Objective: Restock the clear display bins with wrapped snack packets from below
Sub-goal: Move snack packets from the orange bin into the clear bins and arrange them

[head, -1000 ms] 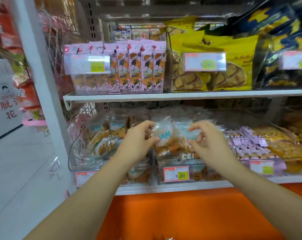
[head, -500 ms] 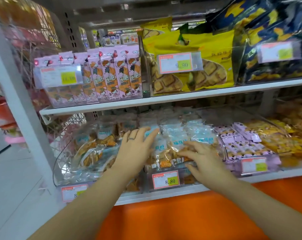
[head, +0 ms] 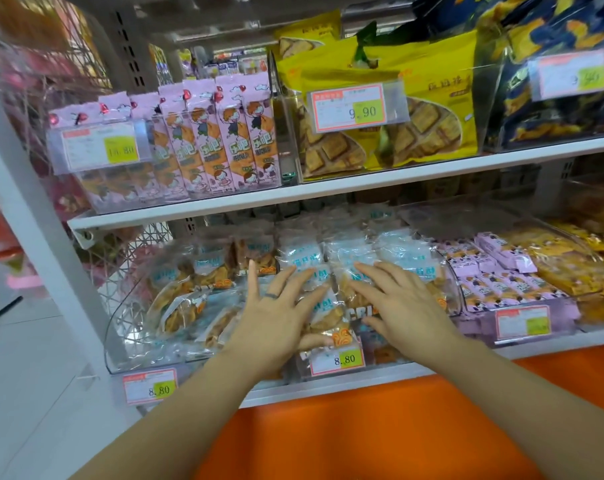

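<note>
Reference: middle clear bin [head: 459, 296] on the lower shelf. Left of it, a neighbouring bin [head: 120, 327] holds similar packets. Inside it, my left grip [head: 276, 313] is released, fingers straight, pressing flat on the wrapped snack packets [head: 349, 252]. My right grip [head: 404, 306] is also released and presses the same pile. Right of it lie purple packets [head: 494, 280].

Wrapped snack packets [head: 354, 252]: clear film, pale blue labels, golden pastry inside. Heaped, overlapping, filling the middle clear bin [head: 457, 296] to its rim.
</note>
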A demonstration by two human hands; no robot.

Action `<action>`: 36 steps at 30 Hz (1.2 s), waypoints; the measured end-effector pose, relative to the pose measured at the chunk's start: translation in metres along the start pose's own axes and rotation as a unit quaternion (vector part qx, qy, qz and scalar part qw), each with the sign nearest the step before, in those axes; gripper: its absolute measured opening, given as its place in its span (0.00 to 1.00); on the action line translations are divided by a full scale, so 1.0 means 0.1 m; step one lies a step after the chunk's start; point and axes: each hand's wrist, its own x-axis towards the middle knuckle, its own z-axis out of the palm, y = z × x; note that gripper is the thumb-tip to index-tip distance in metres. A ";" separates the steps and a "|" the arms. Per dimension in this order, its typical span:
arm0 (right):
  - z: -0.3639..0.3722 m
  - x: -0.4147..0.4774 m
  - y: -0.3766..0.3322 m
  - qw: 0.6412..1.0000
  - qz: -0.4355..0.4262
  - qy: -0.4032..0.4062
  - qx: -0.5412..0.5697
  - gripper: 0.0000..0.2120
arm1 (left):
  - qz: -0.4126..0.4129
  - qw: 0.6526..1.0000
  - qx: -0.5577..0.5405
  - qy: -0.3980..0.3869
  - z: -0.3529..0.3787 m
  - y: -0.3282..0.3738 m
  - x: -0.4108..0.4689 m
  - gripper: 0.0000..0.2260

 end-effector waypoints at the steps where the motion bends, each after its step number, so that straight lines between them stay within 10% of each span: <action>1: 0.00 0.00 0.00 1.000 0.004 0.003 -0.004 0.35 | 0.002 1.000 0.011 0.013 -0.02 -0.03 0.04 0.30; 36: 0.02 0.17 -0.06 0.998 0.024 -0.007 -0.050 0.34 | 0.070 0.989 0.058 -0.118 -0.13 -0.06 0.12 0.33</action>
